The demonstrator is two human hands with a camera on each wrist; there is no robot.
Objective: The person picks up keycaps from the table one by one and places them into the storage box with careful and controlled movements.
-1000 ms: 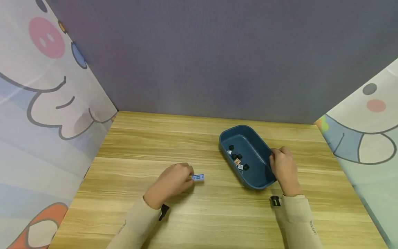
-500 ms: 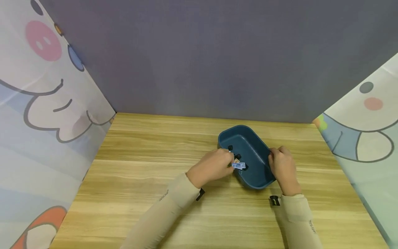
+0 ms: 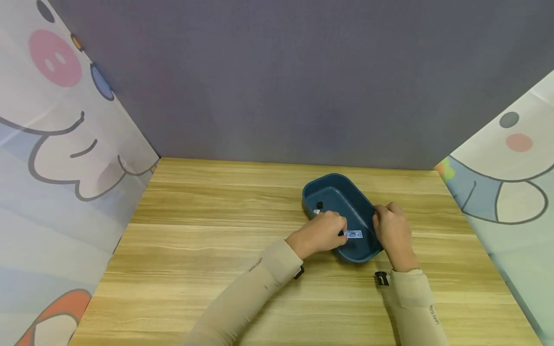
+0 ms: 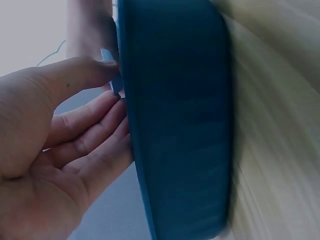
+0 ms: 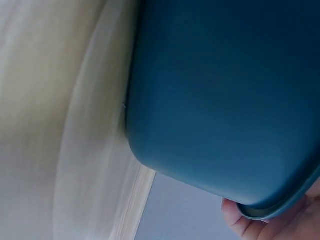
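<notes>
A dark blue oblong bin (image 3: 363, 251) stands slantwise on the wooden table. My left hand (image 3: 321, 233) reaches over its near-left rim, pinching a small pale blue printed strip (image 3: 353, 234) between thumb and fingers above the bin's inside. In the left wrist view the strip (image 4: 115, 80) pokes up from the thumb tip beside the bin's edge. At the bin's right side, my right hand (image 3: 393, 233) grips the rim. A small black piece (image 3: 320, 205) and a white one (image 3: 317, 211) lie in the bin's far-left part; other pieces are hidden under my left hand.
The wooden table (image 3: 216, 192) spreads left and in front of the bin. A grey panel (image 3: 281, 86) rises at its back edge. Cartoon-printed sheets (image 3: 56, 192) flank both sides. A black wrist mount (image 3: 381, 278) sits by the right sleeve.
My left hand has carried the strip rightward, from over the table on the left to over the bin. The right hand keeps its grip, and the bin stays in place.
</notes>
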